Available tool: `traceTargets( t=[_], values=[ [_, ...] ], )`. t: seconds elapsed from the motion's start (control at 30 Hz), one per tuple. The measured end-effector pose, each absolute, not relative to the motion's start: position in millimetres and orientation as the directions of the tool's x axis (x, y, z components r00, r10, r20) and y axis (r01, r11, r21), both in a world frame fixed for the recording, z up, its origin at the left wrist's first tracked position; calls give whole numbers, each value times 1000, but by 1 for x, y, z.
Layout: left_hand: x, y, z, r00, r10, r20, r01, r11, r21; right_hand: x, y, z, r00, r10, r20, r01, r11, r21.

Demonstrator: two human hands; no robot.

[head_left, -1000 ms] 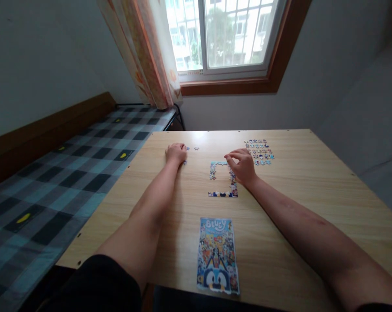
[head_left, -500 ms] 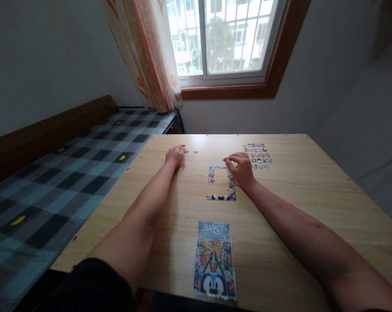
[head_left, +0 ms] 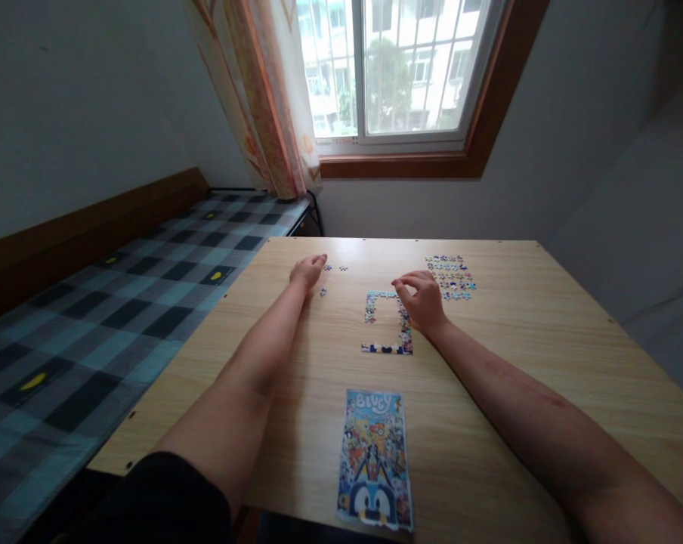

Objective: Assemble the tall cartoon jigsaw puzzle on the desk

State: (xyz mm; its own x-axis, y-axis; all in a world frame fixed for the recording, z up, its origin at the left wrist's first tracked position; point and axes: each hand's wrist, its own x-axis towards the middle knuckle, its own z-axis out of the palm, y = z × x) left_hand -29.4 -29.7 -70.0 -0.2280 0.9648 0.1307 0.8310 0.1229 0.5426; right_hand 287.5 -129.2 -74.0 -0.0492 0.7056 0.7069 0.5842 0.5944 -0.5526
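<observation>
My left hand is at the far left of the table with its fingers drawn together. Whatever may be between the fingertips is too small to make out. Close to it lie a few loose jigsaw pieces, one nearer to me. Over the upper right corner of a partly joined jigsaw border is my right hand, its thumb and forefinger meeting in a pinch. I cannot see a piece in that pinch. The border has a gap along its lower left side, and my right hand hides part of its right side.
Rows of loose jigsaw pieces lie beyond my right hand. A Bluey picture sheet lies near the front edge of the wooden table. A bed with a checked cover stands at the left, and a window is behind.
My left hand's fingertips have drawn slightly closer together and lifted away from the loose pieces. My right hand keeps its pinch over the border. The whole view has shifted slightly.
</observation>
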Motion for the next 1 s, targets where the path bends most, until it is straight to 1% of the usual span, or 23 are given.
traceTargets(
  t=[0.13,0.27,0.37,0.43,0.53,0.67,0.83,0.93,1.0],
  values=[
    [-29,-29,-69,-229,966,116,761,104,641,287,-130,-73,-48,702,711,574,602,-555],
    [-28,-30,-65,-192,977,92,686,67,724,287,-129,-73,-47,707,706,573,598,-560],
    [-25,-30,-58,-144,987,75,652,37,757,287,-129,-73,-47,706,707,575,598,-558],
    [-22,-28,-51,-112,992,61,662,29,749,287,-128,-73,-47,709,704,579,593,-559],
    [-15,-21,-42,-65,998,18,731,35,681,287,-128,-73,-46,711,701,581,590,-560],
    [1,-13,-37,-46,999,-28,848,54,527,286,-128,-73,-40,708,705,572,595,-565],
    [24,-14,-36,-85,996,40,931,65,358,286,-128,-72,-45,712,701,573,593,-566],
    [32,-18,-32,-40,996,80,972,20,234,286,-128,-72,-48,712,700,574,593,-564],
    [34,-21,-28,-15,997,76,981,0,192,285,-128,-72,-50,710,703,570,598,-563]
  ],
)
